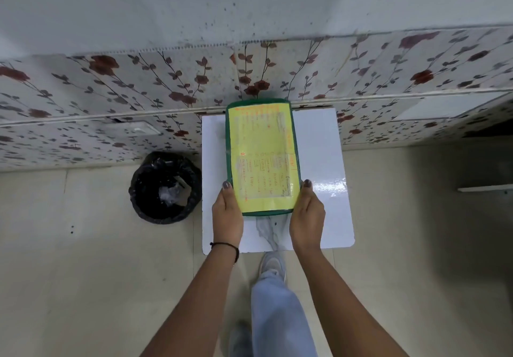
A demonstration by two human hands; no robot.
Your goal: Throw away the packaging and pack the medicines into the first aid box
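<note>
A green first aid box [262, 156] with a yellow handwritten label on its lid is held over a small white table [319, 162]. The lid is closed. My left hand [227, 215] grips the box's near left side and my right hand [306, 215] grips its near right side, thumbs on top. No medicines or packaging show outside the box. A black-lined waste bin [165, 187] stands on the floor left of the table, with some clear wrapping inside.
A wall with floral covering [111, 101] runs behind the table and bin. My legs and a shoe [273, 265] are on the beige floor just before the table. A dark shadowed area lies at the right.
</note>
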